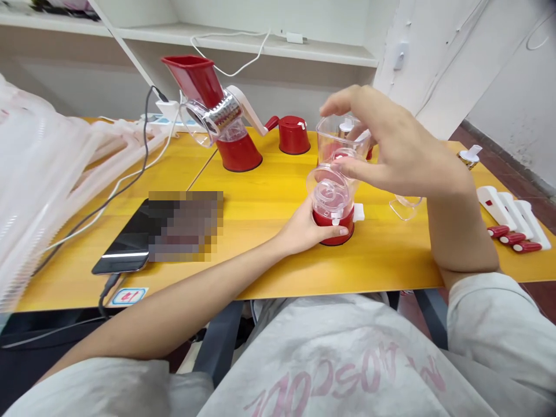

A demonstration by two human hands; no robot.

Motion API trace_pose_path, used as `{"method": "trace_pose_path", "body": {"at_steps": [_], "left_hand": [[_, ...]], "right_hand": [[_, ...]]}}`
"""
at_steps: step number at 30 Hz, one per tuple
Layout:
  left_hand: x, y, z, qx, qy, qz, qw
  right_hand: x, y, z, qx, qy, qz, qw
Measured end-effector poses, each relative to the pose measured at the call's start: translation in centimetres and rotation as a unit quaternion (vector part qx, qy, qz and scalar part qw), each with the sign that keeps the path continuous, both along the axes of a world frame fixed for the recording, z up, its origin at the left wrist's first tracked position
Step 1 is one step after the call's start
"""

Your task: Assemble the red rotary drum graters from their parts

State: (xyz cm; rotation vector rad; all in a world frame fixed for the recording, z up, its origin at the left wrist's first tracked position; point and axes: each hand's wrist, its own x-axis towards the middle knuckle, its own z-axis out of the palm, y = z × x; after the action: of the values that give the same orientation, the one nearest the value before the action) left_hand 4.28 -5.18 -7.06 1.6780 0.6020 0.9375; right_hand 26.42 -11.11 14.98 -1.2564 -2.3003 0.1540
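A clear plastic grater housing (329,191) with a square hopper on top stands upright on a small red base (333,227). My left hand (309,230) is wrapped round that base, thumb across its front. My right hand (386,139) arches over the hopper from the right. Its thumb rests against the clear housing, its index finger is raised above the rim, and other fingers curl behind the plastic, partly hidden. A white tab (358,212) sticks out at the base's right side.
Behind on the left stands an assembled red drum grater (238,150), with another red base (294,135) beside it. White crank handles (512,214) lie at the right. A phone (125,240) with cables and plastic bags (65,174) occupy the left.
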Motion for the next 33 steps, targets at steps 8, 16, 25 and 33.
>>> {"method": "trace_pose_path", "body": {"at_steps": [8, 16, 25, 33], "left_hand": [[-0.6, -0.2, 0.7, 0.009, 0.007, -0.009, 1.0], [-0.7, 0.2, 0.3, 0.018, 0.01, 0.001, 1.0], [-0.9, 0.1, 0.8, 0.101, 0.039, 0.011, 0.994], [-0.7, 0.2, 0.6, 0.096, 0.042, 0.009, 0.994]], "right_hand": [[1.3, 1.5, -0.1, 0.033, -0.074, 0.096, 0.992], [1.9, 2.8, 0.7, 0.001, -0.072, 0.138, 0.988], [2.6, 0.1, 0.0, 0.033, -0.1, 0.074, 0.992], [0.7, -0.9, 0.7, 0.028, -0.12, 0.01, 0.992]]}}
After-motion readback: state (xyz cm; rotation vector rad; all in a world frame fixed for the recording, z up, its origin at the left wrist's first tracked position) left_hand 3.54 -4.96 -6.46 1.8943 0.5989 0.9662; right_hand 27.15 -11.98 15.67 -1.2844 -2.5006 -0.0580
